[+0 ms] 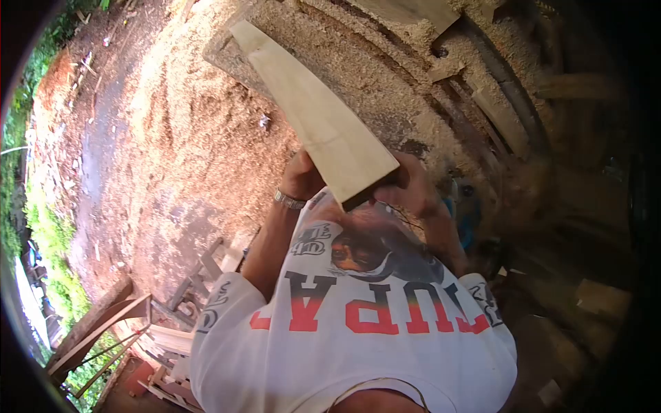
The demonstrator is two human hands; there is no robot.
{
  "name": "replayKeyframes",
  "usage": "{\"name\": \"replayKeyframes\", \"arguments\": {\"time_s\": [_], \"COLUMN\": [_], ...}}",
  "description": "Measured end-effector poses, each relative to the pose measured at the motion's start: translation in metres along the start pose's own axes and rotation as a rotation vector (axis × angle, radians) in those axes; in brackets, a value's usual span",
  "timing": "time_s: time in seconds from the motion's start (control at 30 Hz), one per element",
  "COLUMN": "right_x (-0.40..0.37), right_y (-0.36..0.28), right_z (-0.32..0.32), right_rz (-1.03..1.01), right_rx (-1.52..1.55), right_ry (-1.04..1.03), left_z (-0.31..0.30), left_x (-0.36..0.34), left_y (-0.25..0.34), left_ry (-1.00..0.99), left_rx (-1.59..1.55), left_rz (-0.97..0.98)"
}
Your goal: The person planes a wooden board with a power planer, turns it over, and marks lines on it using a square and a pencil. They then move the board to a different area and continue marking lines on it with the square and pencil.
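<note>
A pale wooden plank (320, 117), wider at its near end, points away from me and to the left. My left hand (301, 177), with a metal watch (289, 199) on its wrist, is closed on the plank's left edge near that wide end. On the other side, my right hand (412, 187) grips the near right corner. Part of the fingers of both hands is hidden beneath or behind the wood. The plank's far end lies over a sawdust-dusted board (224, 51).
Sawdust (186, 131) covers the ground ahead and to the left. Wood offcuts (492, 113) and boards lie at the upper right. Wooden frame pieces (103, 330) stand at the lower left. Green plants (51, 248) line the left edge. The right side is dark.
</note>
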State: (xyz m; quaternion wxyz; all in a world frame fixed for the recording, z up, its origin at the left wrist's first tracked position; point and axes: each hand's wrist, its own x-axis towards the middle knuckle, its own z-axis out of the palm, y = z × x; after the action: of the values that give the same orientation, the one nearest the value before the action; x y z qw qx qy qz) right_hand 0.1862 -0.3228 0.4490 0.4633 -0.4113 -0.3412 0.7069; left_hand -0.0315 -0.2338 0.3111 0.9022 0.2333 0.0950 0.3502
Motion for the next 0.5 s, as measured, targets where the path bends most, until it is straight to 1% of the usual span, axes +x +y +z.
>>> {"name": "replayKeyframes", "arguments": {"time_s": [0.03,0.1,0.13,0.17,0.23,0.27,0.33,0.43,0.5], "right_x": [0.012,0.031,0.040,0.049,0.059,0.063,0.067,0.070,0.072], "right_y": [-0.020,-0.045,-0.053,-0.053,-0.060,-0.060,-0.059,-0.057,-0.054], "right_z": [0.024,0.047,0.060,0.070,0.086,0.088,0.091,0.094,0.094], "right_rz": [-0.021,-0.023,-0.100,-0.171,-0.202,-0.218,-0.240,-0.267,-0.281], "right_rx": [0.005,-0.102,-0.135,-0.075,-0.106,-0.128,-0.174,-0.174,-0.206], "right_ry": [0.029,-0.016,0.004,-0.005,0.048,0.037,0.014,0.017,0.025], "left_z": [0.007,0.012,0.015,0.019,0.035,0.043,0.057,0.065,0.070], "left_x": [-0.001,-0.004,-0.006,-0.003,0.004,0.008,0.010,0.012,0.015], "left_y": [0.016,0.047,0.062,0.077,0.098,0.105,0.113,0.122,0.124], "left_ry": [0.032,0.146,0.202,0.255,0.302,0.311,0.290,0.063,-0.005], "left_rx": [-0.047,-0.130,-0.171,-0.184,-0.131,-0.095,-0.026,0.029,0.053], "left_rz": [0.050,0.045,0.046,0.070,0.106,0.123,0.128,0.115,0.110]}}
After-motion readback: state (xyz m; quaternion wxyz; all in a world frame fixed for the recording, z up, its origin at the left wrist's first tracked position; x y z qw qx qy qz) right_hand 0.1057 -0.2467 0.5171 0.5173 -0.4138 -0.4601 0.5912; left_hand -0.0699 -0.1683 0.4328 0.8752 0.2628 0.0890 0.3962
